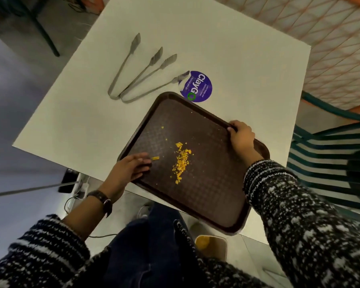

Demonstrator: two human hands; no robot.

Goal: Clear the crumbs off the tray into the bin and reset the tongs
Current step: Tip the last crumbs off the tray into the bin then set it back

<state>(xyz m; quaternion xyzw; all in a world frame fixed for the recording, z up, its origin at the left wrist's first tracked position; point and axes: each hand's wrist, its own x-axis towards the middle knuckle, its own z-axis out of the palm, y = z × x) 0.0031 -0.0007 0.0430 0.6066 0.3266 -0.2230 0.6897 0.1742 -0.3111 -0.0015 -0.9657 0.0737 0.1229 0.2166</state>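
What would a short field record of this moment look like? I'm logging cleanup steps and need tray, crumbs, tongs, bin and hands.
tray: brown, partly on the table, near corner overhanging the edge
crumbs: yellow, gathered mid-tray, a few strays
tongs: two metal pairs, on the table beyond the tray, untouched
bin: on the floor below the overhanging corner, yellow bits inside
left hand: flat on the tray's left side, by a stray crumb
right hand: gripping the tray's right rim
sticker: purple, round, on the table
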